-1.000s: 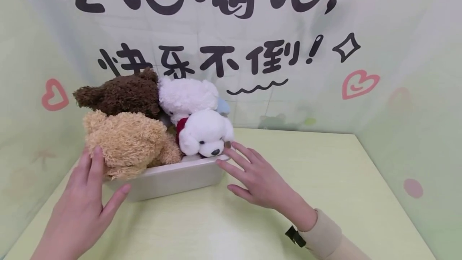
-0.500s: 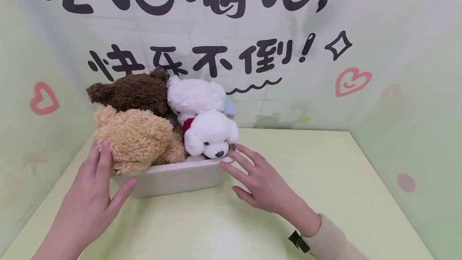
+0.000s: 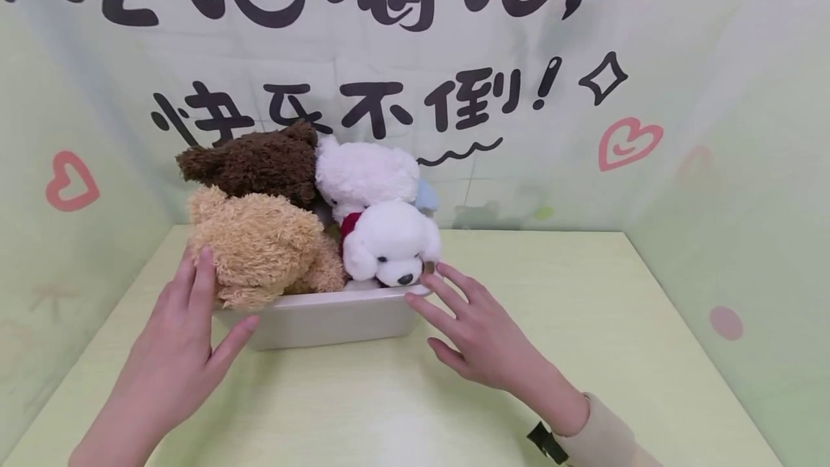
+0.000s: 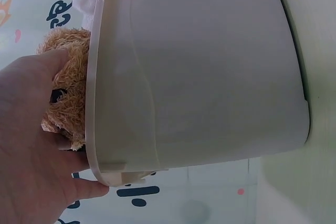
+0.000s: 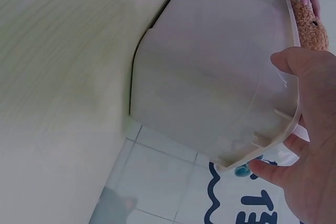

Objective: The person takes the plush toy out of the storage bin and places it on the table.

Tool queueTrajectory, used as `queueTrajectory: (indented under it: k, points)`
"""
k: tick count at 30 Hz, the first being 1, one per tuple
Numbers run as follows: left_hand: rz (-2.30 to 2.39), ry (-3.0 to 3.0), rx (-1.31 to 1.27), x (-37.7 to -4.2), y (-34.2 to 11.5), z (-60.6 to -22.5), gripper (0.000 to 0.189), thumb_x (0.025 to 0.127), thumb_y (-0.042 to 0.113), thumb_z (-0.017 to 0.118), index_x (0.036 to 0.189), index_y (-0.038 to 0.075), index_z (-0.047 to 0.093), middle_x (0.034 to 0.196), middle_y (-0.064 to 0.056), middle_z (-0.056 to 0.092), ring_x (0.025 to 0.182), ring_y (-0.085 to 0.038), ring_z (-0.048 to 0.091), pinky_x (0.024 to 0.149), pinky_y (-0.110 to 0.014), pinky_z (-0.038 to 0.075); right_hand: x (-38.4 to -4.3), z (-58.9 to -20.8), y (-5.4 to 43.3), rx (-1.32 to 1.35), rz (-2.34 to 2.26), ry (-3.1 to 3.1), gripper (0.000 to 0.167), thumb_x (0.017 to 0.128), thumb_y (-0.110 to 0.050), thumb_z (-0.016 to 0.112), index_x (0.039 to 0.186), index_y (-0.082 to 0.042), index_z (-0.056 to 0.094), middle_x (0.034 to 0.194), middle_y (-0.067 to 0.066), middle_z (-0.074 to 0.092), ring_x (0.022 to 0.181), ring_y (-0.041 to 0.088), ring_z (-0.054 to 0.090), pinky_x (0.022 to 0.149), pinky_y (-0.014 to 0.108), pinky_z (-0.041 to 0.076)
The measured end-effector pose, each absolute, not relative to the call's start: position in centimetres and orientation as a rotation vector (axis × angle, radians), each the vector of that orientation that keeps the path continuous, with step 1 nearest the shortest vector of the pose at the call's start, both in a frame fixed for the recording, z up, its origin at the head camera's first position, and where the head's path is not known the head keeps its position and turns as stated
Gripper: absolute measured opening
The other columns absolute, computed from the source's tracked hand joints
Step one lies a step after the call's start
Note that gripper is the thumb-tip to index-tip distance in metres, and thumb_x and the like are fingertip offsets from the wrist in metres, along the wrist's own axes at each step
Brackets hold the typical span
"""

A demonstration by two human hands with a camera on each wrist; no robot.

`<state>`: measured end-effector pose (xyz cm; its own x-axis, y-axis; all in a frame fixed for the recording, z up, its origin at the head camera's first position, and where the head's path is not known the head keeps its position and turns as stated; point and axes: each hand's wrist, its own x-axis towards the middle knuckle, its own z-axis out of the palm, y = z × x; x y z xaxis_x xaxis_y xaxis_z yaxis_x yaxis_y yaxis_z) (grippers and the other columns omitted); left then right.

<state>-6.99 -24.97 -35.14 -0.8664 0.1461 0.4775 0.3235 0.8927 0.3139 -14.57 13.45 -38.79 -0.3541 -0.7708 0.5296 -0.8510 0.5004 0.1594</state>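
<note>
A white plastic bin (image 3: 331, 323) stands on the table, heaped with plush toys. A tan teddy bear (image 3: 259, 243) fills its front left, before a dark brown plush (image 3: 259, 164). Front right is a white plush dog (image 3: 392, 240) with a red collar; behind it lies a fluffy white plush (image 3: 369, 171). My left hand (image 3: 171, 344) rests at the left end, fingers extended along the tan bear and the bin's rim (image 4: 92, 103). At the right front corner my right hand (image 3: 476, 326) touches the rim with spread, fairly straight fingers. Some fingertips are hidden behind the rim.
The pale wooden tabletop (image 3: 363, 409) runs up to a printed backdrop (image 3: 532, 179) with large black lettering behind the bin. Side walls (image 3: 746, 236) of the same sheeting flank the table. A sleeve (image 3: 599, 427) with a black clip covers the right wrist.
The bin and its toys have slid to the right relative to the backdrop, both hands moving along with it. The head view has shifted slightly too.
</note>
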Motion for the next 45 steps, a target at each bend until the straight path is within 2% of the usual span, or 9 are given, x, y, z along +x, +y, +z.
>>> queueTrajectory:
  k: [4,8,12,18,22,26,30,36,45]
  points:
    - [-0.562,-2.576,-0.359,-7.1,-25.3,-34.9,0.091,0.102,0.039,0.065,0.165,0.007,0.008,0.168,-0.026,0.006,0.135,-0.063,0.033,0.095,-0.077,0.035,-14.8,-38.6,13.6,1.349,0.197,-2.161,0.067,0.084,-0.025,0.079,0.145,-0.012,0.054,0.152,0.017,0.047,0.144,0.041,0.039,0.114,0.050,0.038]
    - [-0.584,-2.515,-0.362,-7.3,-25.2,-34.3,0.085,0.103,0.043,0.061,0.166,0.011,0.014,0.169,-0.022,0.009,0.134,-0.062,0.037,0.080,-0.079,0.038,-15.2,-37.8,13.4,1.352,0.317,-2.063,0.049,0.096,-0.027,0.065,0.141,-0.009,0.057,0.147,0.019,0.051,0.134,0.039,0.050,0.105,0.050,0.046]
    - [-0.587,-2.421,-0.376,-7.9,-24.5,-33.6,0.086,0.101,0.064,0.049,0.164,0.011,0.023,0.168,-0.022,0.016,0.141,-0.057,0.032,0.091,-0.079,0.036,-15.8,-36.3,12.7,1.268,0.408,-1.960,0.043,0.102,-0.032,0.056,0.137,-0.006,0.058,0.140,0.021,0.055,0.122,0.039,0.057,0.096,0.051,0.052]
    - [-0.525,-2.305,-0.451,-9.2,-23.2,-32.6,0.094,0.097,0.075,0.040,0.159,0.005,0.033,0.165,-0.027,0.022,0.143,-0.055,0.030,0.115,-0.064,0.027,-17.3,-33.7,10.2,1.169,0.480,-1.944,0.062,0.086,-0.032,0.081,0.137,-0.005,0.056,0.141,0.022,0.054,0.124,0.040,0.055,0.102,0.049,0.049]
    - [-0.471,-2.260,-0.498,-9.8,-22.7,-32.1,0.090,0.099,0.074,0.039,0.154,0.003,0.038,0.162,-0.030,0.026,0.145,-0.054,0.028,0.120,-0.058,0.022,-18.2,-32.8,8.2,1.137,0.449,-2.020,0.081,0.082,-0.042,0.085,0.144,-0.006,0.047,0.146,0.024,0.048,0.129,0.041,0.051,0.105,0.049,0.047]
    - [-0.465,-2.265,-0.536,-10.2,-22.5,-31.8,0.089,0.099,0.074,0.039,0.153,0.003,0.040,0.160,-0.030,0.027,0.147,-0.053,0.026,0.121,-0.058,0.020,-18.7,-32.8,6.6,1.097,0.425,-2.124,0.095,0.080,-0.047,0.085,0.151,-0.006,0.036,0.150,0.023,0.043,0.129,0.041,0.049,0.087,0.050,0.057]
    - [-0.480,-2.285,-0.539,-10.3,-22.6,-31.9,0.090,0.098,0.074,0.040,0.153,0.003,0.039,0.160,-0.030,0.027,0.147,-0.050,0.026,0.120,-0.059,0.022,-18.7,-32.8,5.8,1.053,0.428,-2.195,0.092,0.078,-0.043,0.086,0.151,-0.010,0.041,0.152,0.020,0.042,0.129,0.037,0.048,0.065,0.049,0.061]
    - [-0.511,-2.312,-0.505,-10.2,-23.0,-32.4,0.094,0.094,0.078,0.041,0.156,0.008,0.036,0.163,-0.026,0.025,0.149,-0.047,0.024,0.111,-0.068,0.031,-18.7,-32.7,5.6,1.061,0.444,-2.184,0.075,0.076,-0.032,0.086,0.142,-0.015,0.056,0.150,0.018,0.046,0.129,0.036,0.049,0.057,0.047,0.060]
    - [-0.494,-2.387,-0.449,-10.0,-23.0,-33.2,0.096,0.092,0.081,0.035,0.159,0.013,0.023,0.167,-0.022,0.014,0.144,-0.055,0.027,0.086,-0.080,0.041,-19.2,-33.2,5.4,1.185,0.444,-1.966,0.057,0.075,-0.020,0.083,0.129,-0.014,0.066,0.141,0.018,0.056,0.121,0.040,0.054,0.069,0.048,0.061]
